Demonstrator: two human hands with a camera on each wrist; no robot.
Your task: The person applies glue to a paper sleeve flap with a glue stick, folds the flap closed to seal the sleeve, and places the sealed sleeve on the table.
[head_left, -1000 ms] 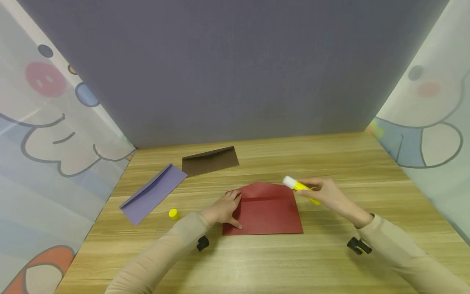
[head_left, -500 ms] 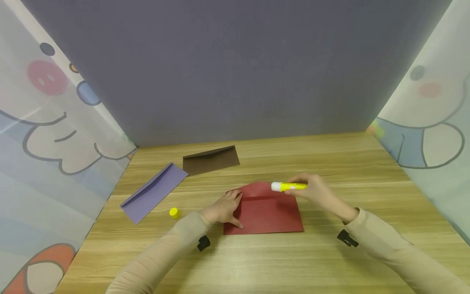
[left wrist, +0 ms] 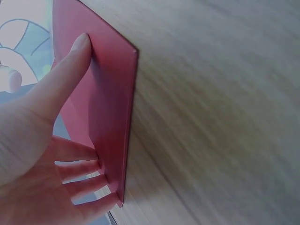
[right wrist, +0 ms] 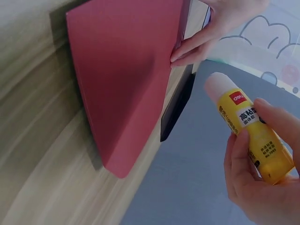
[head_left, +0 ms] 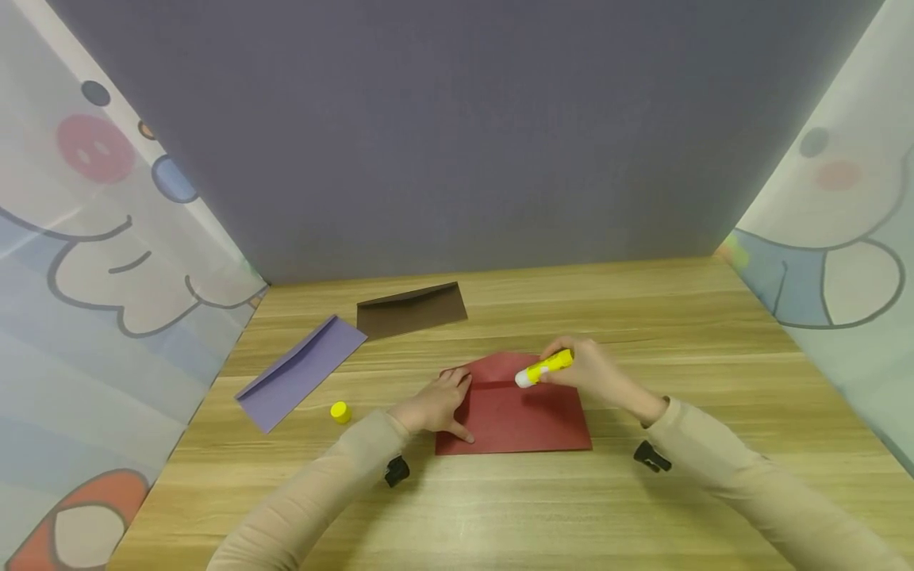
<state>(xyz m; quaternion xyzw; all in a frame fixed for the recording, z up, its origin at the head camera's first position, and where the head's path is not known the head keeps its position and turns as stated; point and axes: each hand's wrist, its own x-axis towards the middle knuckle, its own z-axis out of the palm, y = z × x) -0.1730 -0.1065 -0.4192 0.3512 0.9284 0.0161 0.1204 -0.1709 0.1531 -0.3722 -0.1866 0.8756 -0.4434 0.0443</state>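
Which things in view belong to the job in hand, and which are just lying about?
In use:
red envelope, left hand resting on it
glue stick, held in the right hand
yellow cap, probably the glue stick's

Lying about, apparently:
purple envelope
brown envelope

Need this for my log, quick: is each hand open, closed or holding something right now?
Left hand: open, fingers spread, resting on the red envelope.
Right hand: holding the yellow glue stick.
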